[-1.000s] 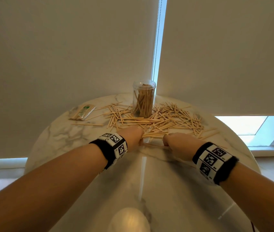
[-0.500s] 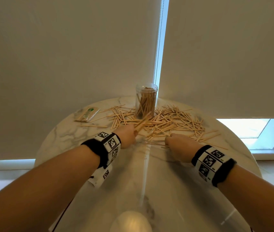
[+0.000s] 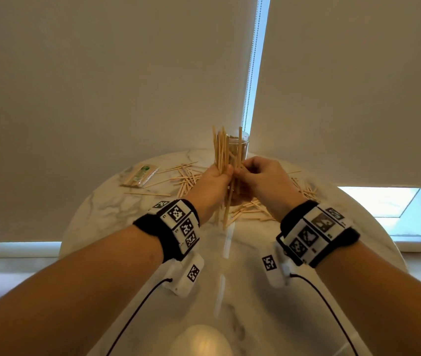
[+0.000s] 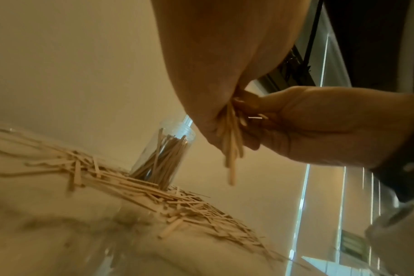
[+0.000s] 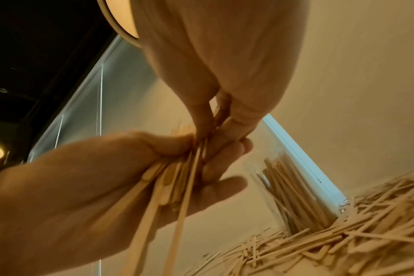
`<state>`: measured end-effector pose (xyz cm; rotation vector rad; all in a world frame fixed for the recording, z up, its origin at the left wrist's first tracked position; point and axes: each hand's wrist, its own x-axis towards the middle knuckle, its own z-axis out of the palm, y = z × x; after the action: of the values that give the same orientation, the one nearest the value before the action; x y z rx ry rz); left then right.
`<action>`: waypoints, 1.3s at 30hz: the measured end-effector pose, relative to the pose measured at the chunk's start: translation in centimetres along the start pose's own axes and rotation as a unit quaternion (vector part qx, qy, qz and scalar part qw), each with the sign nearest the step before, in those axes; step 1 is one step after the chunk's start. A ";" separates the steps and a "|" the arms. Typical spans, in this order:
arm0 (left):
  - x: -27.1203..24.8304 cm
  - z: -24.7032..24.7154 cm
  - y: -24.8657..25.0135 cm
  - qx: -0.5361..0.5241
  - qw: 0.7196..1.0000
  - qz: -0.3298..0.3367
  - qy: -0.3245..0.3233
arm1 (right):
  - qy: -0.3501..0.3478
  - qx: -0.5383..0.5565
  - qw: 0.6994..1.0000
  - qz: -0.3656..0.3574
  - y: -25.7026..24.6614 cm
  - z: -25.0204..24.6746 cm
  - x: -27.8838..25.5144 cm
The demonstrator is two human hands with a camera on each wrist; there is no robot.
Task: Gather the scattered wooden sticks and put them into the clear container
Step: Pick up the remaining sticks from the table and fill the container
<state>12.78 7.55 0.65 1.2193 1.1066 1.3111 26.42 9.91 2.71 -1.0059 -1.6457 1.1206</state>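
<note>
Now I am holding thin pale wooden sticks (image 3: 223, 155) mid-frame, left hand (image 3: 210, 182) gripping, right hand (image 3: 260, 179) pinching; uneven ends might be missing the clear round plastic container (image 3: 243, 145).

container (image 3: 240, 147) at table (image 3: 101, 209) rear | loose sticks (image 3: 186, 178) around it | packet (image 3: 141, 176) left

Near half of worktop (image 3: 132, 253) bare, open for a hand. Far half littered with loose sticks (image 3: 186, 179) ringing the clear container (image 3: 244, 143), which stands at the far edge against the blind (image 3: 101, 73). Wrapped packet (image 3: 141, 176) far left.
</note>
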 end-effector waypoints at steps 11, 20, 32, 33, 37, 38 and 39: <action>0.7 -0.6 -1.5 0.101 0.988 0.023 0.114 | 0.023 -0.289 0.949 -0.123 1.6 2.1 -0.8; -0.6 -2.5 -1.2 0.292 0.955 0.053 -0.001 | 0.034 -0.103 0.991 -0.073 -2.1 0.2 -0.3; -1.2 -2.4 -1.4 0.521 0.845 0.087 -0.083 | -0.034 -0.513 0.852 -0.099 0.5 0.7 0.5; -1.2 -2.3 -1.3 0.544 0.831 0.082 -0.083 | -0.052 -0.559 0.821 -0.100 0.9 0.9 0.6; -0.8 -2.3 -1.3 0.553 0.828 0.058 -0.072 | -0.047 -0.596 0.791 -0.131 1.4 1.7 0.3; -0.8 -2.3 -1.2 0.541 0.836 0.055 -0.069 | -0.034 -0.606 0.783 -0.139 1.4 1.8 0.1; -0.7 -2.3 -1.1 0.529 0.844 0.054 -0.068 | -0.023 -0.615 0.774 -0.145 1.4 1.8 -0.1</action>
<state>10.57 6.96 -0.67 2.1454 1.7517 0.5941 24.88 9.76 1.00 -1.3791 -2.4816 -0.3254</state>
